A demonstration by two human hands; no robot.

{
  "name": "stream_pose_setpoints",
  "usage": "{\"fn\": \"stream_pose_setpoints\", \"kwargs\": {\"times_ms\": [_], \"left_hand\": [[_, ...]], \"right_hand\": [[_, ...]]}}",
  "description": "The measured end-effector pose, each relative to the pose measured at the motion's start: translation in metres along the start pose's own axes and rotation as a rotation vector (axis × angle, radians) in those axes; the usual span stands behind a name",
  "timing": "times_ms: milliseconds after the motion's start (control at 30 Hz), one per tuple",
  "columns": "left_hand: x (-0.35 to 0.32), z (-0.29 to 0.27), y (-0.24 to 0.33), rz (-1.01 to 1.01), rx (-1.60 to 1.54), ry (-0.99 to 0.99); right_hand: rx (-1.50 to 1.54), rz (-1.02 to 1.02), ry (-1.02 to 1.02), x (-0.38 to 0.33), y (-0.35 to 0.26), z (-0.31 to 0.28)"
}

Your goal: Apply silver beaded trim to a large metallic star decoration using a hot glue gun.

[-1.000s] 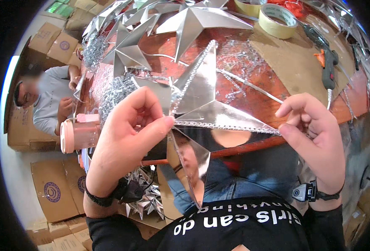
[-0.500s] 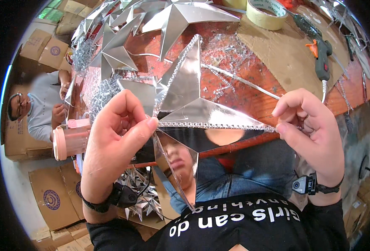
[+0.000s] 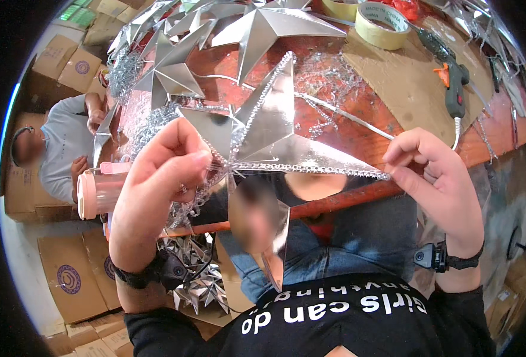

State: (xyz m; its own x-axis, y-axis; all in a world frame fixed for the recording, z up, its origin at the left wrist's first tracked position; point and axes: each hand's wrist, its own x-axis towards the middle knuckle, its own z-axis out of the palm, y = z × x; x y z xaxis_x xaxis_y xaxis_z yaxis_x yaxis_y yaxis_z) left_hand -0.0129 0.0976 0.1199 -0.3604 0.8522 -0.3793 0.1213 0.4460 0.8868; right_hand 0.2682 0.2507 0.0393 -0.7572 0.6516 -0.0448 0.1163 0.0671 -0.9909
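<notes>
A shiny silver folded star (image 3: 270,128) stands in front of me, with sparkling silver trim (image 3: 310,171) laid along its upper and right ridges. My right hand (image 3: 432,172) pinches the tip of the right point, where that trim ends. My left hand (image 3: 171,157) is closed beside the left point, thumb pressed to the fingers. From it a strand of the same trim runs to the star's middle, and loose trim (image 3: 185,209) dangles below the hand. The lower point mirrors parts of the surroundings.
More silver stars (image 3: 263,33) lie at the back of the red table (image 3: 358,98). A glue gun (image 3: 455,89) and tape roll (image 3: 382,27) rest on cardboard (image 3: 412,77) at right. Left are tinsel (image 3: 150,128), a pink-lidded jar (image 3: 102,193) and a co-worker (image 3: 63,149).
My left hand has moved left and slightly up from the star's middle, drawing the trim along the left point. Loose trim now shows under it. My right hand stays at the right tip.
</notes>
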Motion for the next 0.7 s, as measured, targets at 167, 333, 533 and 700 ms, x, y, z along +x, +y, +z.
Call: {"fn": "stream_pose_setpoints", "kwargs": {"times_ms": [167, 333, 533, 700], "left_hand": [[-0.025, -0.020, -0.014, 0.053, 0.138, 0.014], [-0.052, -0.014, -0.030, -0.032, -0.041, -0.131], [-0.056, 0.005, -0.033, 0.113, -0.262, -0.011], [-0.063, -0.003, -0.002, 0.377, -0.565, -0.038]], "right_hand": [[-0.292, -0.319, 0.276, -0.007, -0.022, 0.008], [-0.383, -0.445, -0.202, -0.015, -0.041, 0.028], [-0.581, -0.488, -0.119, 0.009, -0.049, 0.042], [-0.536, -0.474, -0.217, 0.003, -0.097, 0.037]]}}
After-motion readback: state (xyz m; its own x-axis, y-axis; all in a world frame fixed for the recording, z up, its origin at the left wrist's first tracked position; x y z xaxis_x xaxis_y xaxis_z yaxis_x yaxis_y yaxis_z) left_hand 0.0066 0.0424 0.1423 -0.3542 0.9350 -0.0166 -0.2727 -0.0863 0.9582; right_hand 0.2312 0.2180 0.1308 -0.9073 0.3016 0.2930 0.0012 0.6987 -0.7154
